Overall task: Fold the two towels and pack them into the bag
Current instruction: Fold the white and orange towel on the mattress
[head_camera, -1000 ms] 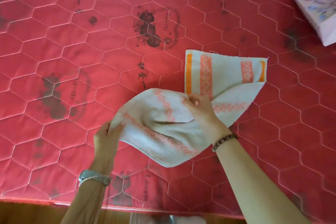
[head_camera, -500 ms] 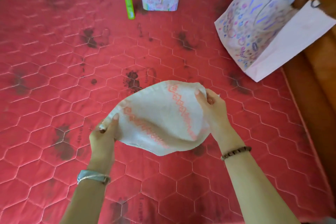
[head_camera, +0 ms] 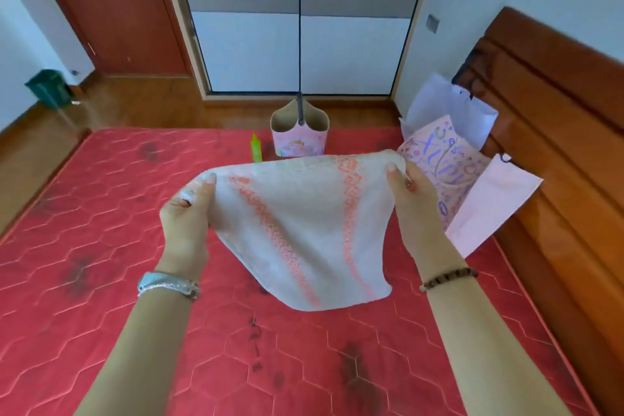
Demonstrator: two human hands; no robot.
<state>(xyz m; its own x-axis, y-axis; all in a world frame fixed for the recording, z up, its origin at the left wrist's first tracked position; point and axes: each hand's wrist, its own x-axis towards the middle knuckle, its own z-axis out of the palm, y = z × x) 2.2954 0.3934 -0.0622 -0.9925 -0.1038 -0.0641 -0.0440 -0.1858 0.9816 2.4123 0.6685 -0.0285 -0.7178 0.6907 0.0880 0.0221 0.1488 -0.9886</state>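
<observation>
A white terry towel with orange patterned stripes (head_camera: pixel 304 223) hangs in the air between the two hands, above a red hexagon-quilted mattress (head_camera: pixel 101 246). The left hand (head_camera: pixel 185 214) pinches the towel's upper left corner, thumb on the near face. The right hand (head_camera: pixel 417 203) pinches the upper right corner in the same way, so the top edge stretches from one to the other. Just beyond and to the right of the right hand lies a pink paper gift bag with purple doodles (head_camera: pixel 452 162). Further out from the hands stand a small pink cardboard caddy (head_camera: pixel 299 142) and a slim green bottle (head_camera: pixel 256 148).
</observation>
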